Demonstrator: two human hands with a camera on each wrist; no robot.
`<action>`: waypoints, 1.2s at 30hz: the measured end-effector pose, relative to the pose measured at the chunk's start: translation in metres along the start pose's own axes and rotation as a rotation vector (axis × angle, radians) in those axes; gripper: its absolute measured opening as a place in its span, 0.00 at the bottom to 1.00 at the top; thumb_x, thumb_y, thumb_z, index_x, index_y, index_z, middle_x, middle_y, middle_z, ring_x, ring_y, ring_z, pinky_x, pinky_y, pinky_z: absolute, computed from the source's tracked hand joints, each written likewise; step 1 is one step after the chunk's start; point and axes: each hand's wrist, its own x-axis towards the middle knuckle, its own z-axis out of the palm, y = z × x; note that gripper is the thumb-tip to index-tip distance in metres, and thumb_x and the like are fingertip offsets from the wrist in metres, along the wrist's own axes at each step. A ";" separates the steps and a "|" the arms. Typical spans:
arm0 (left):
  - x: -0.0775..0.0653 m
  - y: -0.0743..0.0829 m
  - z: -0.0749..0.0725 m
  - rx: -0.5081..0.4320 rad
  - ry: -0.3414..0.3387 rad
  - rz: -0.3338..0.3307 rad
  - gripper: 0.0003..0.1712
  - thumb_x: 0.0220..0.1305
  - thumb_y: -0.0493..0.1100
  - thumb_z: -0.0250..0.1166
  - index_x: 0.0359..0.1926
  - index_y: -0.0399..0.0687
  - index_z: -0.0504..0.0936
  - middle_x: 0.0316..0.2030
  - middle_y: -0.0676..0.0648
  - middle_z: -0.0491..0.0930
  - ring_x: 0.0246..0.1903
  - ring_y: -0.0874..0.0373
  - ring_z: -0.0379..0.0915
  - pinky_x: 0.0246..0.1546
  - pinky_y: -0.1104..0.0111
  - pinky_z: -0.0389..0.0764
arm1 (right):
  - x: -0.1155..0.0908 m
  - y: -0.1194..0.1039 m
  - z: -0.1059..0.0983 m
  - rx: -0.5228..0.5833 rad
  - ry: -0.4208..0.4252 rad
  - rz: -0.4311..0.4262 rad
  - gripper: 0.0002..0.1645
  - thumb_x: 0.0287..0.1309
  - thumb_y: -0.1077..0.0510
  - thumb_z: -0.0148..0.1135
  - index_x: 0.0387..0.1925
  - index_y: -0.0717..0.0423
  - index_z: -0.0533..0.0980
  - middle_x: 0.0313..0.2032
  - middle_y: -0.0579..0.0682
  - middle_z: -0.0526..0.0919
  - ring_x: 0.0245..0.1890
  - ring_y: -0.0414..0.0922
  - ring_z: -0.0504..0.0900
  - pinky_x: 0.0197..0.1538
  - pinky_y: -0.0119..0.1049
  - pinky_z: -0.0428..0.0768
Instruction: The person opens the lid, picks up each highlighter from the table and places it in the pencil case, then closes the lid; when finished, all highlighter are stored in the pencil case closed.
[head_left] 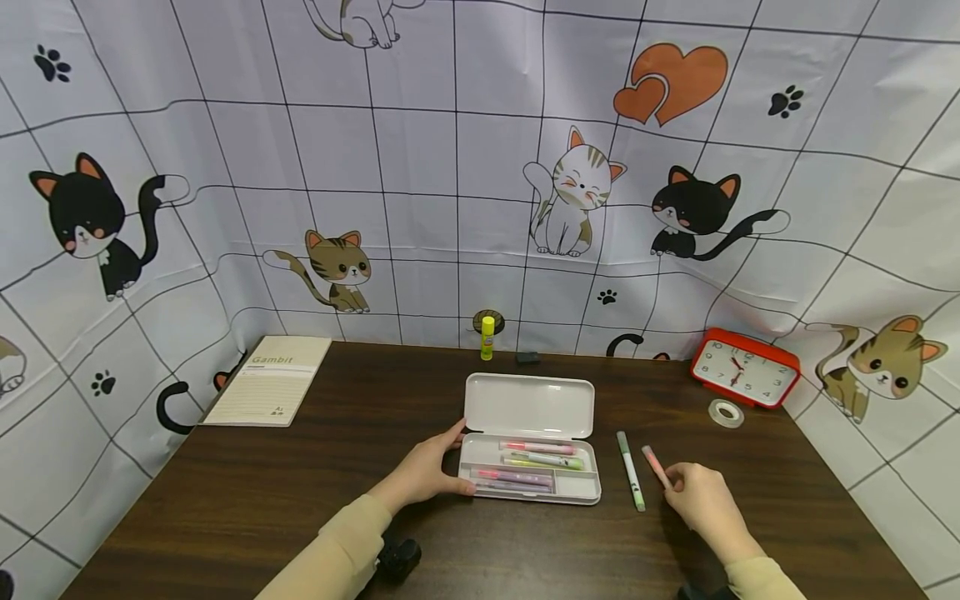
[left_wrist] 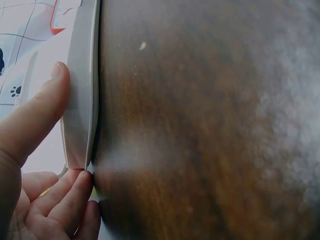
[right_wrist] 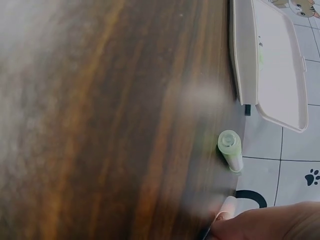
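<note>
A white pencil case [head_left: 531, 500] lies with its lid [head_left: 529, 406] up and back. Several pink, green and purple pens [head_left: 543, 459] lie in its two compartments. My left hand [head_left: 423, 473] holds the case's left end, the thumb [left_wrist: 55, 92] at its front wall and the fingers [left_wrist: 65, 200] round the end. To the right of the case, my right hand [head_left: 703, 502] pinches a pink marker [head_left: 655, 465] by its near end, low over the table. Between case and hand lies a green-and-white marker [head_left: 631, 472]; its end [right_wrist: 229, 142] faces the right wrist camera.
A cream notebook [head_left: 270, 383] lies at the back left of the brown table [head_left: 337, 392]. Behind the case are a yellow glue stick [head_left: 487, 340] and a small dark block [head_left: 527, 357]. At the right stand a red clock [head_left: 746, 367] and a white tape roll [head_left: 725, 413].
</note>
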 end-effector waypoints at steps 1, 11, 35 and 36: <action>0.000 0.000 0.000 0.001 0.000 0.000 0.61 0.44 0.53 0.77 0.73 0.41 0.52 0.62 0.40 0.70 0.61 0.46 0.67 0.63 0.46 0.63 | 0.000 0.000 0.000 -0.002 -0.004 0.003 0.12 0.45 0.69 0.63 0.35 0.72 0.79 0.19 0.47 0.74 0.20 0.42 0.70 0.23 0.35 0.70; 0.000 0.000 0.000 0.001 -0.006 -0.005 0.61 0.45 0.53 0.77 0.73 0.41 0.52 0.62 0.40 0.70 0.62 0.46 0.67 0.63 0.46 0.63 | -0.002 0.000 0.000 0.011 0.036 -0.024 0.12 0.44 0.69 0.61 0.35 0.68 0.79 0.20 0.47 0.69 0.20 0.43 0.66 0.22 0.35 0.65; 0.000 0.001 -0.001 0.003 -0.008 -0.021 0.61 0.44 0.54 0.77 0.73 0.41 0.52 0.62 0.40 0.70 0.62 0.45 0.66 0.63 0.46 0.63 | 0.002 -0.033 0.002 0.006 0.104 -0.136 0.11 0.43 0.70 0.63 0.33 0.59 0.82 0.24 0.48 0.75 0.24 0.43 0.70 0.26 0.36 0.71; 0.000 0.002 -0.001 0.005 -0.008 -0.022 0.61 0.44 0.54 0.77 0.73 0.42 0.52 0.62 0.40 0.70 0.62 0.45 0.66 0.63 0.46 0.63 | 0.002 -0.035 0.003 0.007 0.104 -0.138 0.12 0.43 0.70 0.63 0.34 0.59 0.82 0.24 0.48 0.75 0.24 0.43 0.70 0.26 0.36 0.70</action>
